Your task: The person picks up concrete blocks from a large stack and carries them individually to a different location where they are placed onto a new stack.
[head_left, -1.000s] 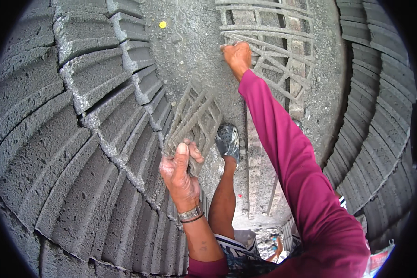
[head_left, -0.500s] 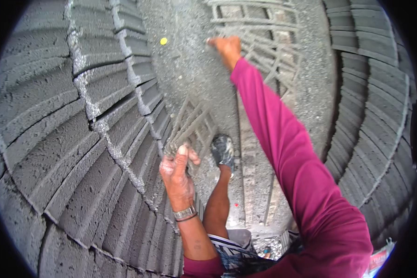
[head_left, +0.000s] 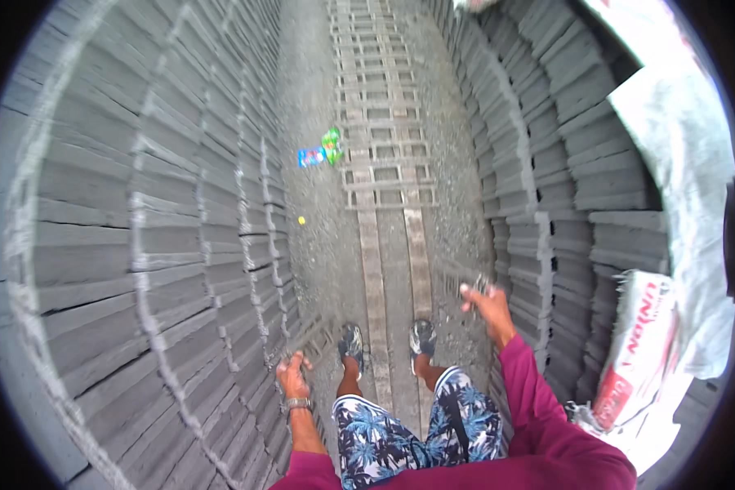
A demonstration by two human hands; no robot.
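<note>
Left forearm [head_left: 305, 429]: rises from the lower edge, near-vertical in view, bare below the sleeve [head_left: 309, 467]. Left wrist [head_left: 296, 393] roughly straight; left hand [head_left: 292, 374] out to the side, fingers curled in a grip. Right arm [head_left: 537, 390]: sleeved to the wrist, elbow bent, forearm angled up and inward. Right hand [head_left: 490, 309] farther forward, digits flexed, pointing inward. Hands well apart, outside the legs [head_left: 349, 382].
</note>
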